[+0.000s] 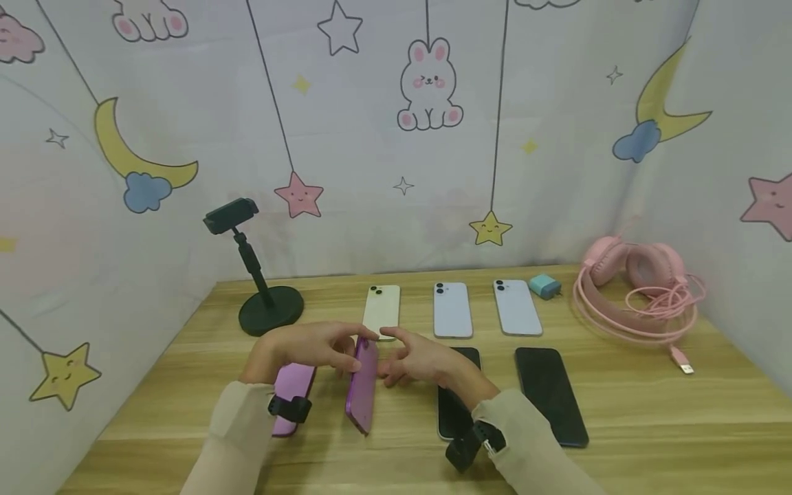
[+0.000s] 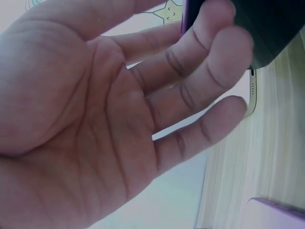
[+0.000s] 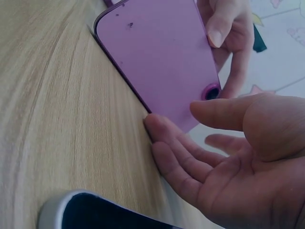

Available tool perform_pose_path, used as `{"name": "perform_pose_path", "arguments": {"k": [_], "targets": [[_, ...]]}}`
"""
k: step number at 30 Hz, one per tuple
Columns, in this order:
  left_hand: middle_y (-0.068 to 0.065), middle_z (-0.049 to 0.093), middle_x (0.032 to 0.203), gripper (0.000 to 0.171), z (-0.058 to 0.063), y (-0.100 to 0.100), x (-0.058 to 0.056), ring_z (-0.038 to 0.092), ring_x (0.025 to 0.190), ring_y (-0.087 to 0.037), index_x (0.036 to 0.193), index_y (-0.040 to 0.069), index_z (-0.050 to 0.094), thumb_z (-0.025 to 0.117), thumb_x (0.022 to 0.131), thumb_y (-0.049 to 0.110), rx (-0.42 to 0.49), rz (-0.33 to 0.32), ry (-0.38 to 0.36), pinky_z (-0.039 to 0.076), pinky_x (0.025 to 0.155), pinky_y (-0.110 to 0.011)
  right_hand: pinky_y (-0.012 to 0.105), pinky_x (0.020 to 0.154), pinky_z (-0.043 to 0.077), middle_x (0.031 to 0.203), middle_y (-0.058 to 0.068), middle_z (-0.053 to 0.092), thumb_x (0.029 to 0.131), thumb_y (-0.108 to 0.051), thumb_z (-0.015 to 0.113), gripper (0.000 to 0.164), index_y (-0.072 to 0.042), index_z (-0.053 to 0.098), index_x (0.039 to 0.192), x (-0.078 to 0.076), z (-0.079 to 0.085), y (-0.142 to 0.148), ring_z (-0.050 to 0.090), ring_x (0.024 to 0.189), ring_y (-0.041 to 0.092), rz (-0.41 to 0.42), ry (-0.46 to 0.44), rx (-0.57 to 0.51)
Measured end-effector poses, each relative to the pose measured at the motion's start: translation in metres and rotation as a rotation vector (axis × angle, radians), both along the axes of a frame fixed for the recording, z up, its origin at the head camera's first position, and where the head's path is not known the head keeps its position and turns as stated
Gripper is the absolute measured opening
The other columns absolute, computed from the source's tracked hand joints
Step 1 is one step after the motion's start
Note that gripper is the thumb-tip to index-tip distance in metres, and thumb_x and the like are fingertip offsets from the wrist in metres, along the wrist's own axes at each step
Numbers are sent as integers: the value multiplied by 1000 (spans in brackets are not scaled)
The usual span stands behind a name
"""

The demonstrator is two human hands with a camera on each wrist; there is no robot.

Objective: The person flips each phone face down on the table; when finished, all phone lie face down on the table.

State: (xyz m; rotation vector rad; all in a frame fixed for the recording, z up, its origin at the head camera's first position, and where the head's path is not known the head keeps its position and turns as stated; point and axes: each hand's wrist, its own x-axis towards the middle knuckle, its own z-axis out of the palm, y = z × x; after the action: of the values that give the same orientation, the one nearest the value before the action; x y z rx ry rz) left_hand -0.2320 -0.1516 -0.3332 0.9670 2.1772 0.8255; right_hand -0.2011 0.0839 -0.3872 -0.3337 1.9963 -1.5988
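Head view: The left hand (image 1: 312, 346) pinches a purple phone (image 1: 364, 392) by its upper edge, left of centre over the tabletop (image 1: 650, 426). The phone is near upright, a long side down; the grip presumably prevents toppling. The right hand (image 1: 427, 359) is just to its right, fingers apart, gripping nothing. Another purple phone (image 1: 294, 385) lies flat at left. A cream phone (image 1: 381, 308) and two white phones (image 1: 452, 311) form a far row; two dark phones (image 1: 553, 395) lie at right, their spacing apparently preventing contact.

Left wrist view: Fingertips (image 2: 231, 52) overlap the held phone's dark screen (image 2: 274, 28); the bare palm suggests a fingertip hold.

Right wrist view: The right thumb and fingers flank the far end near the camera lens (image 3: 211, 92), seemingly ready to steady it; contact cannot be confirmed.
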Motion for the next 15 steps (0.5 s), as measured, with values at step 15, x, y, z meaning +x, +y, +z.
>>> {"name": "perform_pose_path", "arguments": {"k": [15], "targets": [[-3,59,79,54,4,-10,0,55,75,-23,144,7,49,69,95,17,-56,12,15,41,68,-30,40,78,57,103,20,66,95,10,54,72,-14,27,157,4,2,1,69,89,26,-8,-65,-26]]}}
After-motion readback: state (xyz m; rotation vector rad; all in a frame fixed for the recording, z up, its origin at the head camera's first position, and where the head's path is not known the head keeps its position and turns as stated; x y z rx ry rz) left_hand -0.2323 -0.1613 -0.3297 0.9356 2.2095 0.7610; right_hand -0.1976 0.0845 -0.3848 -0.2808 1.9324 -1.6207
